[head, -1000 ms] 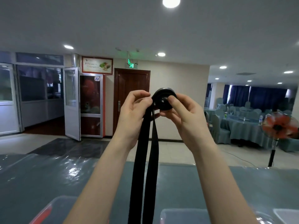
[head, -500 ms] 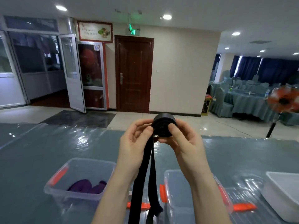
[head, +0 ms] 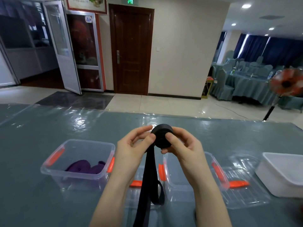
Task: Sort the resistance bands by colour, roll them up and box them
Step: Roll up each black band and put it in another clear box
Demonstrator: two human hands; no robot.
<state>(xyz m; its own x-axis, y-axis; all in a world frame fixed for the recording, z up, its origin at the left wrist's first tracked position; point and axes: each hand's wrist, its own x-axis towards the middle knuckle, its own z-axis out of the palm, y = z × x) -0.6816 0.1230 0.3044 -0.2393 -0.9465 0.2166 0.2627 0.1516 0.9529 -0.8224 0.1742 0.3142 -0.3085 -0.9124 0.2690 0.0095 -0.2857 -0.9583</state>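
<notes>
- right hand (head: 182,145) pinches the black roll (head: 162,136), held up between both hands.
- left hand (head: 132,148) pinches the tail (head: 147,174) hanging below.
- risk: slack thumb pressure lets the coil spring loose.

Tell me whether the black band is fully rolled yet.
Partly rolled. Both hands hold the black resistance band as a tight coil, but a long tail hangs down.

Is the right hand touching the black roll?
Touching. The head view shows the right hand with its thumb pressed on the black roll.
</notes>
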